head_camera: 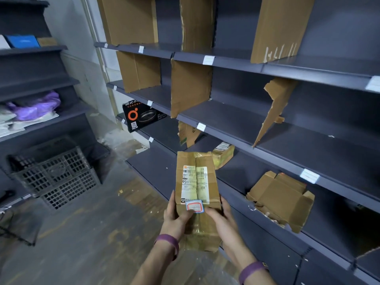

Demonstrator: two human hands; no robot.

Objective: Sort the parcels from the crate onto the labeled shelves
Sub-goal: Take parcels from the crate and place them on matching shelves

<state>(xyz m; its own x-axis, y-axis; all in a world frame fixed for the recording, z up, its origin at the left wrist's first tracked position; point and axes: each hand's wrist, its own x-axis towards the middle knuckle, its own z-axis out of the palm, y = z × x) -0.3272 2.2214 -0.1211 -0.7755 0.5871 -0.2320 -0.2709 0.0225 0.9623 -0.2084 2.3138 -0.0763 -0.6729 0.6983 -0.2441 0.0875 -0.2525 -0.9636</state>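
Both hands on the parcel. Left hand grips its lower left edge, thumb across the front, fingers behind. Right hand grips the lower right edge the same way. Both thumbs end at a small sticker with a red and blue border.

The parcel is held long side up, front face toward me, above the floor and just in front of the lower shelves. It touches no shelf. Its top half sticks up past my fingers and its bottom end hangs below my palms.

Material: brown paper or thin card, flat and oblong, heavily creased, with a fold down the middle. Glossy yellowish tape on the top and bottom ends. White shipping label with barcodes on the front, wrinkled along the fold.

Purple wristbands on both wrists.

Shelves are dark matte metal with white tags on the front edges. Rough-torn cardboard dividers stand upright between the bays. A collapsed cardboard box lies on a low shelf to the right of the parcel.

Crate is black plastic lattice, on the floor well off to my left.
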